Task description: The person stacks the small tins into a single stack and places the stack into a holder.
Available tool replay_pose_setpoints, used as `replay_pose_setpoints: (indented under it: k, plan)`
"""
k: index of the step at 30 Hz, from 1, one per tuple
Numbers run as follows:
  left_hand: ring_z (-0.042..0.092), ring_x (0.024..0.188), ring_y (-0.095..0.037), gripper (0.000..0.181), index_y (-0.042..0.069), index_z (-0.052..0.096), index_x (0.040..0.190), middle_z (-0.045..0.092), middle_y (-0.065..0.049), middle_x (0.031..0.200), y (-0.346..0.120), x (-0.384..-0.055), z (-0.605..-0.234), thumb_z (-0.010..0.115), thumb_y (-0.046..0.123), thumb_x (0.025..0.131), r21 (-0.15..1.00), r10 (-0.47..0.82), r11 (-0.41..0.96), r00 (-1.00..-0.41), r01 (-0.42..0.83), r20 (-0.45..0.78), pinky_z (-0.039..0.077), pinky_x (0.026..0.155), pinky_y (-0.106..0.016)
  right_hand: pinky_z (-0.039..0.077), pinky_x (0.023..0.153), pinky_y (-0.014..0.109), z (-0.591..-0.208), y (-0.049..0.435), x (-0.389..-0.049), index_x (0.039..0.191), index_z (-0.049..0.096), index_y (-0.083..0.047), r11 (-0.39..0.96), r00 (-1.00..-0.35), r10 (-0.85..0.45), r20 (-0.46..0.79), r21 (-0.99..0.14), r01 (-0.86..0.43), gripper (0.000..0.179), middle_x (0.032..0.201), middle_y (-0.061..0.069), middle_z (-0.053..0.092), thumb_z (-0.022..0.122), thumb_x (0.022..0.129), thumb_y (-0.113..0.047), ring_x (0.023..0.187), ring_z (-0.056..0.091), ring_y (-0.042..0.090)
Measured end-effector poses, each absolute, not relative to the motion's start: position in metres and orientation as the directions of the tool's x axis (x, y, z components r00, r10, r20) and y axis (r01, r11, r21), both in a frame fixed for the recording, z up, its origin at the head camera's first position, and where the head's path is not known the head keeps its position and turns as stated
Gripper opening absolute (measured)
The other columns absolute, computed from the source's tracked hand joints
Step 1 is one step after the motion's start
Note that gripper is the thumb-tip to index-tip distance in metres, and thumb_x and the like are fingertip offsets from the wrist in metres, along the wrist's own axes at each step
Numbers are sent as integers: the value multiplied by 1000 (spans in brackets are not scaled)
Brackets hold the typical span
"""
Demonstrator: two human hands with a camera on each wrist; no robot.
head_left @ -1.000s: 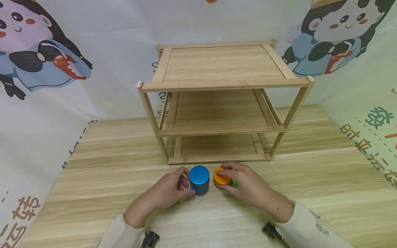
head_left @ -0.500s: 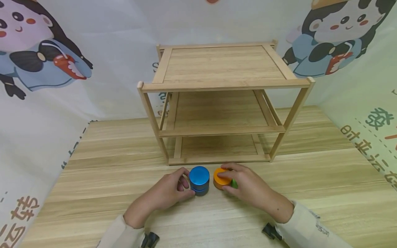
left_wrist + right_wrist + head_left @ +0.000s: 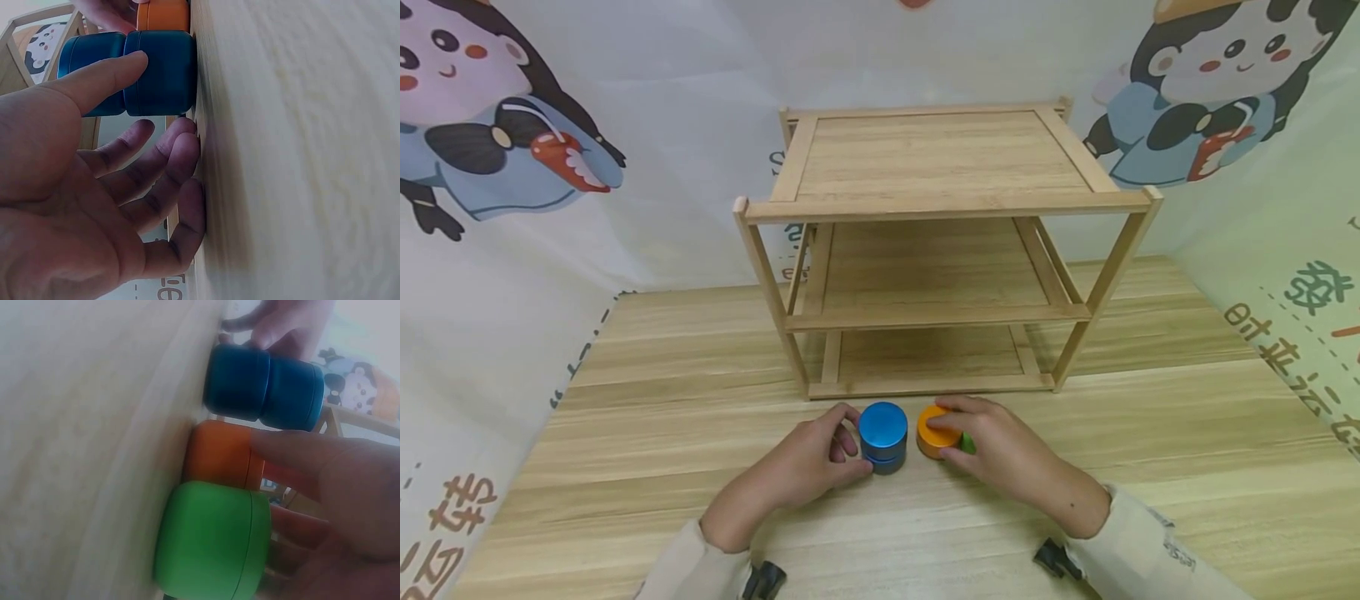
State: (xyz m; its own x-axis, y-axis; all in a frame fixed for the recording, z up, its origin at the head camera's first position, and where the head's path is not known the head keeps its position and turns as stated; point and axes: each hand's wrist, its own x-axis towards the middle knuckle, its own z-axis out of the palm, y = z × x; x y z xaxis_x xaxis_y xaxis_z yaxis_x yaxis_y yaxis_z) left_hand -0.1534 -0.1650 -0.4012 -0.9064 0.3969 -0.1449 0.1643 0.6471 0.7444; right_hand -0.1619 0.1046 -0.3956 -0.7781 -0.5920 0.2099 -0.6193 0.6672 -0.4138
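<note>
Tabletop [image 3: 925, 533]; hands [image 3: 1003, 442] at colourful canisters [image 3: 883, 427]

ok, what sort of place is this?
Probably a small staged recording booth or demo corner, not a lived-in room. Cartoon-printed sheeting walls in the back and both sides of a wood-grain surface, and a three-tier wooden rack stands on it.

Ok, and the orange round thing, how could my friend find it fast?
Find the wooden shelf, then look at the table just in front. The right hand holds a round orange container there, between a blue stack and a green container. It is the only orange one, and shorter than the blue stack.
</note>
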Motion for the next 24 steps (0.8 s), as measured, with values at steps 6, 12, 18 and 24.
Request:
replay_pose_setpoints:
  k: [6, 12, 18, 24]
  plan:
    - [56, 82, -14, 44, 9, 54, 123, 62, -2, 94, -165, -154, -401, 78, 23, 88, 746, 400, 647, -903, 157, -156, 47, 73, -24, 53, 98, 44, -397, 105, -163, 113, 74, -6, 660, -778, -591, 215, -425, -619, 31, 133, 20, 63, 81, 84, -12, 120, 64, 35]
    - [55, 82, -14, 43, 9, 55, 121, 62, -2, 94, -165, -154, -401, 78, 24, 88, 741, 395, 654, -905, 155, -160, 47, 73, -24, 53, 98, 45, -398, 105, -164, 111, 75, -6, 659, -773, -590, 231, -414, -627, 30, 130, 19, 66, 82, 82, -13, 119, 65, 34]
    - [55, 82, -14, 43, 9, 55, 122, 62, -2, 94, -165, -154, -400, 78, 23, 88, 735, 394, 660, -904, 154, -164, 47, 73, -24, 53, 98, 45, -398, 105, -164, 111, 74, -7, 668, -775, -588, 230, -403, -626, 30, 129, 18, 66, 82, 83, -14, 118, 65, 34]
    - [55, 82, -14, 44, 8, 55, 122, 62, -2, 94, -165, -153, -400, 78, 23, 88, 734, 391, 662, -905, 150, -168, 47, 73, -24, 54, 97, 45, -398, 104, -163, 111, 74, -7, 673, -779, -585, 227, -400, -622, 31, 128, 17, 67, 82, 82, -14, 116, 66, 33]
